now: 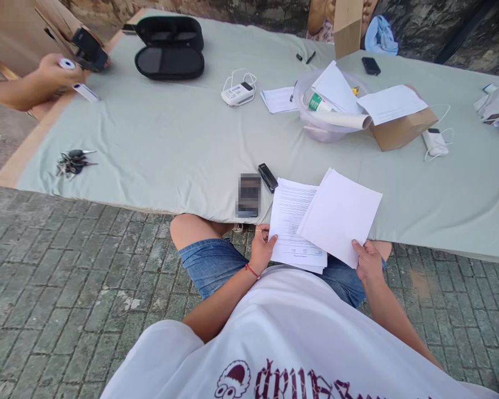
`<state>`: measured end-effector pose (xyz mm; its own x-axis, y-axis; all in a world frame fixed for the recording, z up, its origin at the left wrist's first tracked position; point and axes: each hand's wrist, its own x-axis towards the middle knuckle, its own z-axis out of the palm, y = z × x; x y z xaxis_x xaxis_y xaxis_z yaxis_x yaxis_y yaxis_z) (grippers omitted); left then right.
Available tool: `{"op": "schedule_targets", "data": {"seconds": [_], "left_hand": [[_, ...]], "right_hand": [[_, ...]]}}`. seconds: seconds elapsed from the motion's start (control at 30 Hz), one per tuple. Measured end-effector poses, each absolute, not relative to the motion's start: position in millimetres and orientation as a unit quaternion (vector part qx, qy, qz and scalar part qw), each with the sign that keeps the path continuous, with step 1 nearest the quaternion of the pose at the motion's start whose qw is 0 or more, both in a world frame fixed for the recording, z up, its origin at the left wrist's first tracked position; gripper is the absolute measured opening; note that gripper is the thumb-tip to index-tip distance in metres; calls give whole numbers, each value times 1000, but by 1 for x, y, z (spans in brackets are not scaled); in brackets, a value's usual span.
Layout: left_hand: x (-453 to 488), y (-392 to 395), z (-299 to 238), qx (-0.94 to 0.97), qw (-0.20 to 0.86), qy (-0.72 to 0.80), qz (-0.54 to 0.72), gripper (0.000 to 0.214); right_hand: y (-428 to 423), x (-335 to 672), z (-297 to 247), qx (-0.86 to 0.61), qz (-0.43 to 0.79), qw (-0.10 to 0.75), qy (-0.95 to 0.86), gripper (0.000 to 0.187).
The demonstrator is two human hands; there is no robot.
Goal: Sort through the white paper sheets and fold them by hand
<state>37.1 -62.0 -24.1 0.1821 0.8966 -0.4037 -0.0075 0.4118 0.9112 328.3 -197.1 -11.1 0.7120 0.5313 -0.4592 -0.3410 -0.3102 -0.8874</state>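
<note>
My left hand (261,250) grips the lower left corner of a stack of printed papers (293,213) held over my lap at the table's front edge. A blank white sheet (341,213) is pinched at its lower corner by my right hand (368,261) and lies tilted over the stack. A red string circles my left wrist. Just beyond the papers, a small black device (268,177) and a phone (249,195) rest on the grey-green tablecloth (170,138).
A bunch of keys (72,162) lies at the left. An open black case (169,47), white power banks (237,93) (434,142), a clear tub with papers (316,124) and a cardboard box (403,128) sit farther back. Another person's hand (58,69) holds small items at far left.
</note>
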Motion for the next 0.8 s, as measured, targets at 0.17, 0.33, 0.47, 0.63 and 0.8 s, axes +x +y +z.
{"op": "schedule_targets", "data": {"seconds": [0.17,0.33,0.47,0.63,0.8], "left_hand": [[36,-62,-22,454,632,537,325,23],[39,-65,-20,382,696,521,313,38],[39,-65,-20,400,678,528,319,36],[38,-65,-23,431,644,551,308,28],[39,-65,-26,407,661,550,308,28]], "right_hand": [[-188,305,-7,-693,420,577,-101,43],[-184,278,-6,-683,471,542,-135,40],[-182,268,-7,-679,497,515,-166,39],[-183,272,-8,-741,442,456,-217,41],[-193,293,-11,-805,336,422,-246,41]]}}
